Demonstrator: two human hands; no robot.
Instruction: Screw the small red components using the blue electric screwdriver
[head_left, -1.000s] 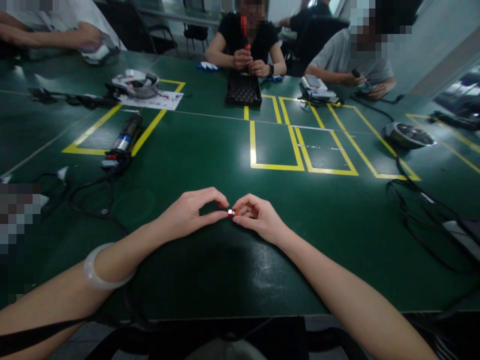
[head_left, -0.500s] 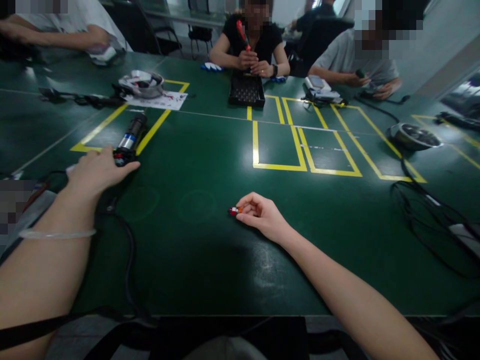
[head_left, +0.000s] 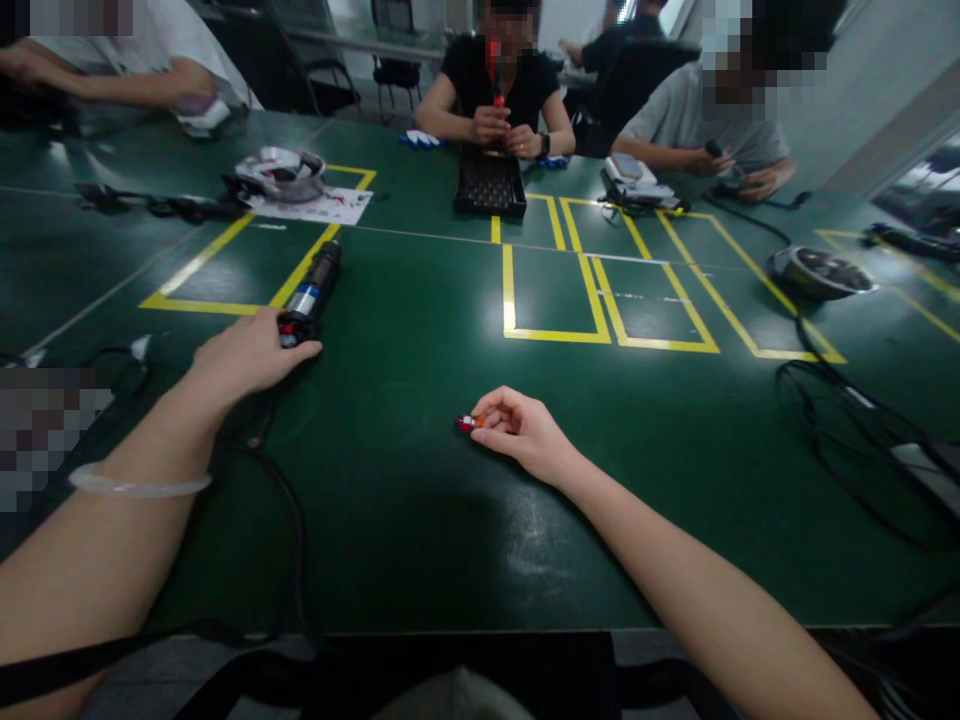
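Note:
My left hand (head_left: 251,355) is closed around the near end of a dark cylindrical power tool (head_left: 313,285) with a silver-and-blue band, at the left of the green table. The far end of this tool points away from me; my palm and fingers hide its near end. A black cable (head_left: 289,500) runs from below that hand toward the table's front edge. In the middle, my right hand (head_left: 517,425) rests low over the table, pinching a small red, white and orange part (head_left: 469,423). Its fingers cover one end of the part, so its kind cannot be made out.
Yellow tape outlines (head_left: 559,335) mark the table (head_left: 420,560). A black tray (head_left: 491,205) stands before a person holding a red-handled tool. A round metal housing (head_left: 825,272) and loose black cables (head_left: 817,430) lie at right. A white sheet (head_left: 337,207) bears parts at far left.
My left hand has moved right and slightly toward me, carrying the power tool out of the left taped outline. The cable shifted right with it. My right hand stays put with the small part.

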